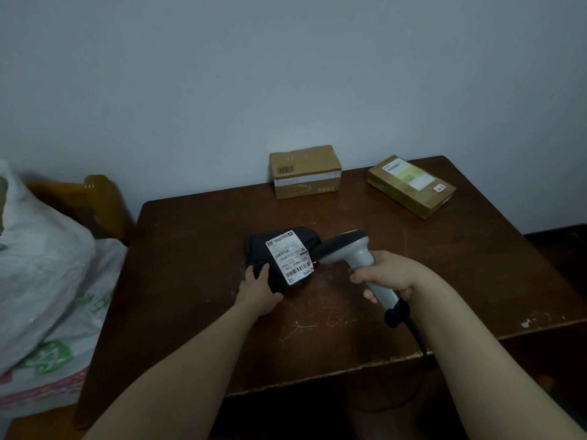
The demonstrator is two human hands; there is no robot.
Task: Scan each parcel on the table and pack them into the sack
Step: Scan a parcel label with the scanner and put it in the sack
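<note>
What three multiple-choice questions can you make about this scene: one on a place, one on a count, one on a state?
1. Where is the sack? A. left of the table B. on the table C. under the table
2. How many parcels lie on the table? A. one B. three C. five
3. What does the right hand do? A. rests flat B. grips the scanner C. hangs empty

Answers: 1 A, the sack stands beside the table's left edge. 2 B, one black parcel and two cardboard boxes. 3 B, its fingers curl round the grey handle.
</note>
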